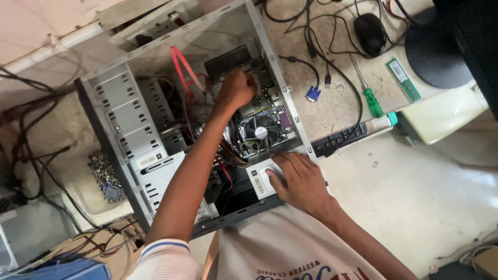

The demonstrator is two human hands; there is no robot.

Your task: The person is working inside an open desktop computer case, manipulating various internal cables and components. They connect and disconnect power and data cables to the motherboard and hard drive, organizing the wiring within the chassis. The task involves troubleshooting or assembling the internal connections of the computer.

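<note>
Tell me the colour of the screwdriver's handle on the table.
Green, on the screwdriver in the head view.

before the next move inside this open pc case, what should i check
1. Left hand grip: closed in a fist over the motherboard; what it holds cannot tell.
2. Right hand bracing the case: flat on the power supply, ok.
3. Red cable clear of the left hand: ok.
4. Cooler fan stopped: cannot tell.
5. Screwdriver on the desk, within reach: ok.
</note>
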